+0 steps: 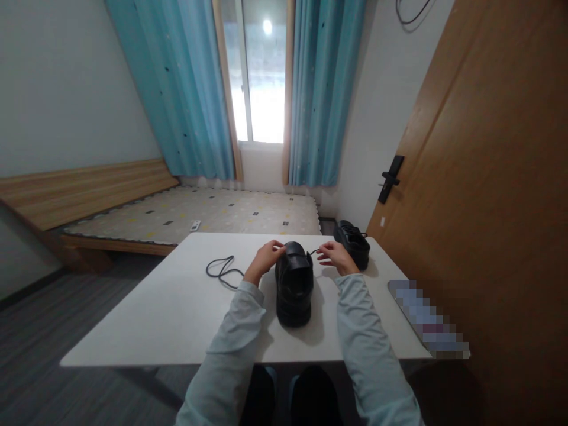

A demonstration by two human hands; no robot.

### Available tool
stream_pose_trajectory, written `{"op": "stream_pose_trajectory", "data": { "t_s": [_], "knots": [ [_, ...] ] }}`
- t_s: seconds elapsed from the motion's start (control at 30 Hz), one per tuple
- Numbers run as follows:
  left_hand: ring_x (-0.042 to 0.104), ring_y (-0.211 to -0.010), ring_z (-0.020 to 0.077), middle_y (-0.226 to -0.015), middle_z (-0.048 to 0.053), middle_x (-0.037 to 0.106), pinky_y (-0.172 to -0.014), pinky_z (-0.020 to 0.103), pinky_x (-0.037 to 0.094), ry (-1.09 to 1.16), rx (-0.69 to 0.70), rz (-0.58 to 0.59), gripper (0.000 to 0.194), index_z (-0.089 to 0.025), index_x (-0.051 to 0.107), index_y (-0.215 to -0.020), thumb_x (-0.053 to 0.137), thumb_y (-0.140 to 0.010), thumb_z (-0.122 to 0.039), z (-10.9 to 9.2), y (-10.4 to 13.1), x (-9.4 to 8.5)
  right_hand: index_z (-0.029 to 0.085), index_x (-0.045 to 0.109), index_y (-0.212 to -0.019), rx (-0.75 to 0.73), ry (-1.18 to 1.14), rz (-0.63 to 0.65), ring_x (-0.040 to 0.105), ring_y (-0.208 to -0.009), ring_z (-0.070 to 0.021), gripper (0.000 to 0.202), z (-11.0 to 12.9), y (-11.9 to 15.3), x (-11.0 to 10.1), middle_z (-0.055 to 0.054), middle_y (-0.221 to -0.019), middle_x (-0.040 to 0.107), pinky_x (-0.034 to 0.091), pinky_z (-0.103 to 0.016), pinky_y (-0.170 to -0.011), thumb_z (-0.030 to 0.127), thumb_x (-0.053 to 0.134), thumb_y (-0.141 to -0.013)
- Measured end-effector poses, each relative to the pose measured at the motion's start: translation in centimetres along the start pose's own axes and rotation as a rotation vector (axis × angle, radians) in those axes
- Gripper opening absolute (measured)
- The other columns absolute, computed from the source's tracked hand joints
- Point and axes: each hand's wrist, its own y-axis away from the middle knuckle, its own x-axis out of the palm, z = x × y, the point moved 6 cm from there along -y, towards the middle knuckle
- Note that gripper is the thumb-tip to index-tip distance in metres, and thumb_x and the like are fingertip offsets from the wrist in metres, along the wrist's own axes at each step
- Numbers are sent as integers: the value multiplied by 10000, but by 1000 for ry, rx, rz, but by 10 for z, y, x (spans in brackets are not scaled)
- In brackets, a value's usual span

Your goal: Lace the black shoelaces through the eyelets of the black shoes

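A black shoe (293, 299) stands on the white table with its heel toward me and its toe pointing away. My left hand (266, 259) is at the left side of its lacing area, thumb and fingers closed at the shoe's upper edge. On the other side, my right hand (335, 257) pinches the end of a dark shoelace (313, 252) that runs to the shoe. A separate loose shoelace (220, 273) lies looped on the table, left of my left hand. Beyond my right hand sits a second black shoe (354, 244), with laces on it.
The white table (146, 319) has its near edge in front of my legs. At its right edge lies a flat, blurred-out item (426, 319). A bed (222, 213) with a small white remote (195, 225) is behind the table. A wooden door (497, 177) stands close on the right.
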Motion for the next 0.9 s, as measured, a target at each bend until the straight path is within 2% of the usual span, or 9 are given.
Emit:
{"op": "stream_pose_trajectory", "data": {
  "t_s": [0.2,0.3,0.4,0.53,0.73,0.9],
  "knots": [
    [629,-672,158,-756,62,680,-570,233,433,137,-78,262,362,-133,611,-856,640,-699,-458,17,10,-4,161,493,-710,-36,-34,-41,599,-557,-84,134,5,2,-1,-42,-743,686,506,-187,-510,127,519,-836],
    [608,-625,143,-651,30,650,-553,224,415,156,-80,316,348,-133,617,-801,688,-636,-431,20,13,-8,173,463,-708,-79,-116,-35,631,-607,-99,146,8,2,1,-48,-764,690,523,-209,-566,147,528,-835],
    [587,-584,138,-582,9,617,-528,220,395,120,-89,284,290,-134,627,-758,690,-615,-379,25,10,-14,194,418,-724,-76,-220,-57,652,-630,-115,165,10,2,0,-28,-713,676,539,-241,-620,180,512,-858],
    [582,-587,136,-614,14,624,-512,211,383,84,-66,169,202,-139,643,-753,660,-614,-285,31,4,-21,218,370,-765,-87,-330,-114,644,-569,-125,151,14,3,-6,32,-596,592,557,-290,-622,206,425,-906],
    [611,-685,165,-715,25,664,-637,255,434,-57,12,-39,249,-178,686,-834,685,-620,-304,31,2,-36,239,361,-817,-254,-373,-207,525,-445,-72,154,22,1,-22,95,-581,467,539,-243,-523,327,471,-880],
    [636,-705,178,-785,45,683,-669,284,476,109,95,26,358,-164,679,-879,736,-576,-344,27,0,-34,242,346,-824,-379,-427,-327,394,-369,-43,115,28,2,-37,117,-542,390,450,-176,-428,291,427,-888]
  ]
}}
